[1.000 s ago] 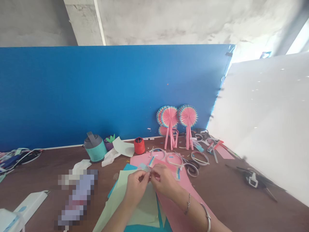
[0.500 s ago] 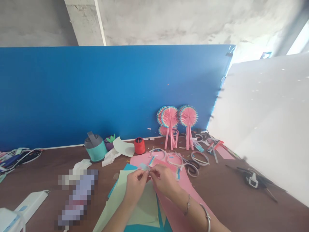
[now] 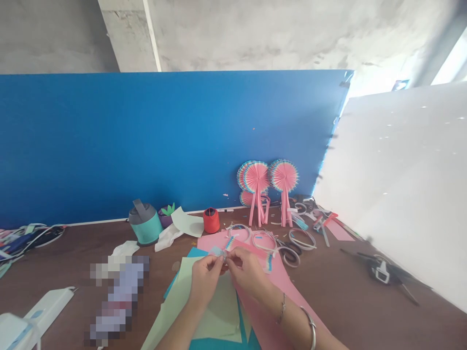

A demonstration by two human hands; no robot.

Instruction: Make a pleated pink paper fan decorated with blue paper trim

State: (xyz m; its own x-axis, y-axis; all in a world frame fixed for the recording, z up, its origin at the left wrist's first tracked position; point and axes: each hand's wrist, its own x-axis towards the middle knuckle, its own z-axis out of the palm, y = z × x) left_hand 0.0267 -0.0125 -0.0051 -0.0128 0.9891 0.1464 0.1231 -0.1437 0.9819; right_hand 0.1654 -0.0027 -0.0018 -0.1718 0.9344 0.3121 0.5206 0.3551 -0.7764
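My left hand and my right hand meet over the stacked paper, thumbs and forefingers pinched together. A small pale bluish, see-through piece shows at the fingertips of both; its exact kind is hard to make out. Just behind the fingers lies a pleated pink strip with striped blue, white and yellow ends. Beneath the hands are a pale green sheet, a blue sheet and a large pink sheet. Black-handled scissors rest close to my right hand.
Round pink folded-paper fans stand against the blue partition. Rolls of clear tape lie to the right. At the back are a red spool and a teal container. A white power strip lies left.
The hands stay in nearly the same place, still pinched together at the fingertips. The whole view has shifted very slightly; nothing else visibly differs.
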